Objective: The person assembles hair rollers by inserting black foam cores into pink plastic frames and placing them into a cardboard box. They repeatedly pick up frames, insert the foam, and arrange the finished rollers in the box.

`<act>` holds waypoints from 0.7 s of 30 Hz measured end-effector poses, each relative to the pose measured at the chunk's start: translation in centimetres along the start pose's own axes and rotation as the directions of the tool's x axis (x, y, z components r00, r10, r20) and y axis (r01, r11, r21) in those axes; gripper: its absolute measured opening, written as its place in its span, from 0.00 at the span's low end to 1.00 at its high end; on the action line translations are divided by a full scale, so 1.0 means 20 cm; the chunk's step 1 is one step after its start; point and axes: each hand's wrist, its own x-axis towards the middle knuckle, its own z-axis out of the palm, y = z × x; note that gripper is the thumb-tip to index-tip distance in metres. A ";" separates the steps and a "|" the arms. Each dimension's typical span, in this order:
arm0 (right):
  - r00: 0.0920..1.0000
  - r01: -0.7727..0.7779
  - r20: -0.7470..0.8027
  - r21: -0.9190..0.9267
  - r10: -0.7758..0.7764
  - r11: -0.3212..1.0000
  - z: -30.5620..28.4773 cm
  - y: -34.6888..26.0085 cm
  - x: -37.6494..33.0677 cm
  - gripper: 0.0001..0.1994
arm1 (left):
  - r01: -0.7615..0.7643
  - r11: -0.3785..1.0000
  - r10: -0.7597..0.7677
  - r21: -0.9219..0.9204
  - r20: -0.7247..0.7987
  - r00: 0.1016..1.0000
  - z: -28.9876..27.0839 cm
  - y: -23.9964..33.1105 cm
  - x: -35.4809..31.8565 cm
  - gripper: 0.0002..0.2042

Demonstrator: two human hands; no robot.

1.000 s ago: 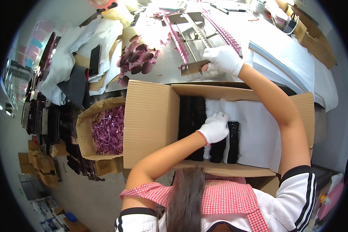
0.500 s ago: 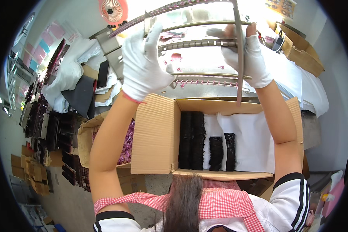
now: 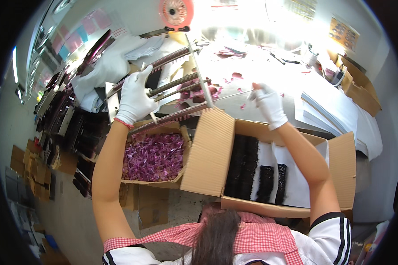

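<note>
My left hand (image 3: pixel 135 97), in a white glove, grips a metal rack (image 3: pixel 199 66) with several parallel bars, held tilted over the left of the bench. Small dark pieces line some bars. In its white glove, my right hand (image 3: pixel 270 108) pinches the end of a thin metal rod (image 3: pixel 234 94), which reaches left to the rack's lower right corner. Whether the rod is still joined to the rack, I cannot tell. Beneath and beside the rack lie small pink and dark pieces (image 3: pixel 214 90) on the bench.
Nearest me stand an open box of loose purple pieces (image 3: pixel 152 157) and a carton (image 3: pixel 203 154) holding black bristly strips (image 3: pixel 241 168) and white sheets. A pink fan (image 3: pixel 177 13) is at the back. White sheets (image 3: pixel 316 117) and another carton (image 3: pixel 362 88) lie right.
The rack has moved left and down, toward the purple pieces, in my left hand. My right hand has left the rack's side bar and now holds the thin rod to its right.
</note>
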 end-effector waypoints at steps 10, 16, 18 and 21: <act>0.915 -0.401 0.233 0.439 0.330 0.804 0.37 -0.02 0.48 0.13 | 0.167 0.983 -0.149 -0.076 0.204 0.968 -0.18 -0.35 -0.49 0.41; 0.840 0.015 0.529 -0.246 0.121 0.969 1.00 -0.28 0.36 0.09 | 0.092 0.969 -0.032 -0.230 0.254 0.967 -0.19 -0.30 -0.57 0.44; 0.847 0.335 0.529 -0.451 -0.055 0.827 0.97 -0.28 0.38 0.08 | 0.140 0.961 -0.067 -0.237 0.292 0.954 -0.20 -0.34 -0.63 0.44; 0.912 0.104 0.388 -0.537 0.135 0.837 0.73 -0.18 0.52 0.19 | 0.209 0.949 -0.120 -0.236 0.344 0.931 -0.16 -0.43 -0.73 0.46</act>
